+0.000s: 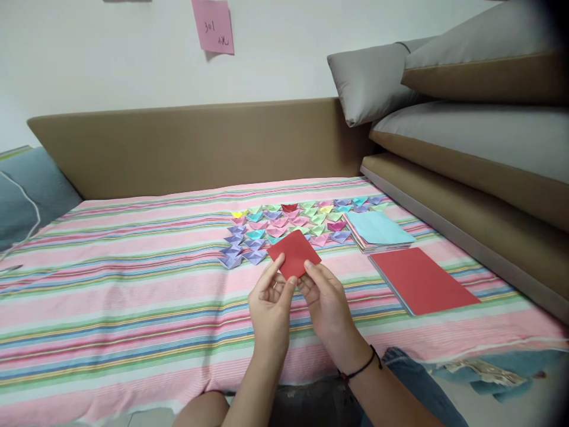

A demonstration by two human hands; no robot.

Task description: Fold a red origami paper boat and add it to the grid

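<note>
A small folded square of red paper (pixel 295 254) is held up between both hands, turned so one corner points away from me. My left hand (pixel 272 296) pinches its left and near edges between thumb and fingers. On the right edge, my right hand (pixel 323 293) grips it with the thumb on top and the fingers curled beneath. Just beyond the paper lie rows of small folded paper boats (pixel 278 223) in purple, pink, green, blue, yellow and red. The red square hides part of the nearest row.
Right of the boats is a stack of paper topped with light blue (pixel 380 228). Nearer me lies a stack with a red top sheet (pixel 422 281). Striped cloth (pixel 133 290) covers the surface. Grey and brown cushions (pixel 466 136) are piled at right; a brown backrest (pixel 200 151) stands behind.
</note>
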